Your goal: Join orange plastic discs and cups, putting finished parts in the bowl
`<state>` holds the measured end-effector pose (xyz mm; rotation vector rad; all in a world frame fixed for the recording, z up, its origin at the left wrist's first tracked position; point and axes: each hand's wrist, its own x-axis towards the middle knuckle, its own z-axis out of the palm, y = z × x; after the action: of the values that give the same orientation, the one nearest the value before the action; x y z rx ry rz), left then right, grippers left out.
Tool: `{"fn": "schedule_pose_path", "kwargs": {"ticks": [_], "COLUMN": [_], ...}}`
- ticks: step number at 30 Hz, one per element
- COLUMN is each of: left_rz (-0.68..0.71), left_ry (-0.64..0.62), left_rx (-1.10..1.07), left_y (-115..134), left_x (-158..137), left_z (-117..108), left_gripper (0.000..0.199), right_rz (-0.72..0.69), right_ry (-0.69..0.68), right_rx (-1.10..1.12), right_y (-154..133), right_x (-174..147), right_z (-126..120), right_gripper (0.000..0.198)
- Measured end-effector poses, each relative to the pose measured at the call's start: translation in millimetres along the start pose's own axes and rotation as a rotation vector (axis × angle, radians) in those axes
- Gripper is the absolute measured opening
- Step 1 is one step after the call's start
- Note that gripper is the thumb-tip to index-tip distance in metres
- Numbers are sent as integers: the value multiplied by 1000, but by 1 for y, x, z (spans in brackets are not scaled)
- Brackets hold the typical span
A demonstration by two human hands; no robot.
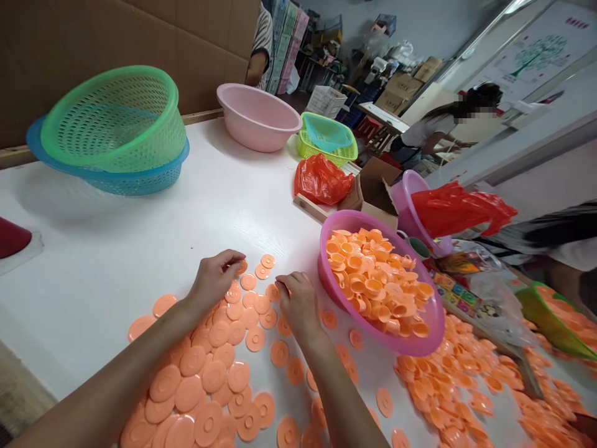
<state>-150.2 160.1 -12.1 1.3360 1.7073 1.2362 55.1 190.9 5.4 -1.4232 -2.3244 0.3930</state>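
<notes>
My left hand [212, 277] reaches over the white table with thumb and fingers closed on a small orange plastic saucer [242, 267]. To its right, my right hand [299, 305] has its fingers pinched together close to another saucer [273, 292]; whether anything sits between these fingertips cannot be made out. Many flat round saucers [189, 392] lie piled under and in front of my left forearm, each with a ring in the middle. A few loose ones [249, 282] lie between my hands. Beside my right hand stands a pink basin [333, 298] heaped with small orange toy cups [368, 274].
More orange cups [448, 379] are spread at the right. Behind stand green and blue baskets [116, 118], a pale pink basin [261, 118], a red plastic bag [321, 179] and an open cardboard box [370, 190]. Another person [433, 134] sits in the background.
</notes>
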Motion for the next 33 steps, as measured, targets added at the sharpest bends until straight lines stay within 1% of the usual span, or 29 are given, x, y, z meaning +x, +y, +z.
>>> {"fn": "schedule_pose_path", "kwargs": {"ticks": [3,5,6,8,9,12,14,15,16,18,20,22,24,26,28,30,33], "left_rz": [39,78,94,113,116,109,113,124,145,205,270,313,299,229,152,107,58], "left_ry": [-2,-19,-26,-27,-23,-3,13,17,11,-29,-93,-147,-160,-133,-104,-107,-140], "left_rx": [12,42,62,97,108,109,100,100,104,130,169,206,251,312,378,425,443], "left_y": [-4,-8,-10,-14,-17,-24,-27,-28,-28,-26,-23,-21,-21,-24,-28,-31,-30], "left_x": [8,13,14,16,17,19,20,20,20,20,19,19,21,24,27,27,26], "left_z": [4,5,5,3,1,-4,-6,-7,-8,-9,-12,-18,-27,-39,-48,-53,-52], "left_gripper": [21,19,18,18,19,23,26,27,27,24,20,22,29,33,28,19,9], "right_rz": [-2,-11,-9,14,32,116,167,178,176,151,135,113,47,-38,-73,-31,76], "right_ry": [-142,-238,-262,-262,-254,-256,-206,-139,-54,81,106,82,46,-38,-122,-138,-41], "right_rx": [35,-15,-41,-41,-7,188,299,315,294,162,20,-29,16,53,49,83,254], "right_y": [-14,-24,-28,-33,-35,-35,-31,-28,-24,-14,-6,-4,-10,-21,-32,-38,-39], "right_x": [1,-1,-3,-7,-9,-6,1,5,10,18,24,25,23,21,21,24,28], "right_z": [-2,-1,0,1,1,-2,-4,-4,-4,-1,5,13,21,28,33,36,36], "right_gripper": [18,22,24,23,21,16,16,15,15,18,23,23,20,22,22,17,11]}}
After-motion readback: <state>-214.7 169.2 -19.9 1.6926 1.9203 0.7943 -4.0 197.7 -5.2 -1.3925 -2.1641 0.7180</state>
